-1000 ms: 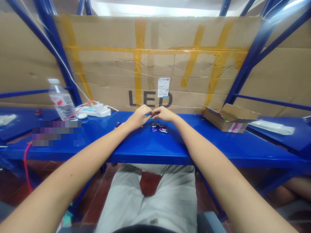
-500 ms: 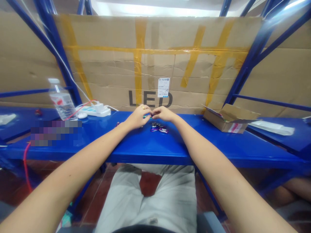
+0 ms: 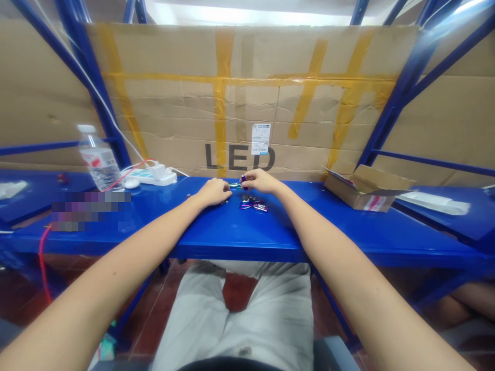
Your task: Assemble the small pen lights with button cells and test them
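Note:
My right hand [image 3: 262,181] is closed in a pinch on a small dark blue piece [image 3: 243,181], which stands upright at its fingertips. A thin green metallic carabiner [image 3: 234,185] lies between my two hands, its right end close to that piece. My left hand [image 3: 214,192] is low over the table, its fingers curled down and together. Whatever is under those fingers is mostly hidden, though a bit of metal shows below them. Nearer to me is a small cluster of purple carabiners [image 3: 260,207] with dark metal parts [image 3: 247,198] behind them.
The blue table [image 3: 240,232] carries an open cardboard box [image 3: 371,193] on the right. Leftward are a water bottle [image 3: 100,162], a white power strip [image 3: 152,176] with cables and a blurred-out patch. A large cardboard sheet [image 3: 174,113] stands along the back.
My left hand has drawn back to the left and down, away from the right fingertips, uncovering the green carabiner. The dark blue piece now shows in my right hand, which has barely moved.

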The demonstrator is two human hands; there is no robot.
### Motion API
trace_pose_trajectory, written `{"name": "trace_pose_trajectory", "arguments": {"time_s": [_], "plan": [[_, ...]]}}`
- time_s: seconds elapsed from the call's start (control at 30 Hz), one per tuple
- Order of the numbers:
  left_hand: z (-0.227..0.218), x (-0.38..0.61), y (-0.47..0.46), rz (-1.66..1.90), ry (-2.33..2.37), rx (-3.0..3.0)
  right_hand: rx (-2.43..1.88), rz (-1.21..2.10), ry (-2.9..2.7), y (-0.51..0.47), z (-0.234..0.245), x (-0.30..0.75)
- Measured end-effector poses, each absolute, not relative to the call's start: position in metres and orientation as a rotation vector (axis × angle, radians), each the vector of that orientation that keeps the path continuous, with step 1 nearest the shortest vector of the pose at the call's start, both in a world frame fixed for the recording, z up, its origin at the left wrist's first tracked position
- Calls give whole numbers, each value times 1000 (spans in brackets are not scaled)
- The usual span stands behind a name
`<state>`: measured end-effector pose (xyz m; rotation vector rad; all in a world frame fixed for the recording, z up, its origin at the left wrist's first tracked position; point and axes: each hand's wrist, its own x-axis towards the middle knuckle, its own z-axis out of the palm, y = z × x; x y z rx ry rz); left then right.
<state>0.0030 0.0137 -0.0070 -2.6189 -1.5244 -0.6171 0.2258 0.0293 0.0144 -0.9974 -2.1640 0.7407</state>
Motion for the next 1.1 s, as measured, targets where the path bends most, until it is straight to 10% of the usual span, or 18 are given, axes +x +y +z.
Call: {"name": "trace_pose_trajectory", "arguments": {"time_s": [0.7, 1.1], "plan": [[2, 13, 9, -502, -1397, -2874, -1008, 678, -2195, 28, 15, 225], [7, 20, -1, -1274, -888, -2556, -999, 656, -2214, 26, 16, 224]]}}
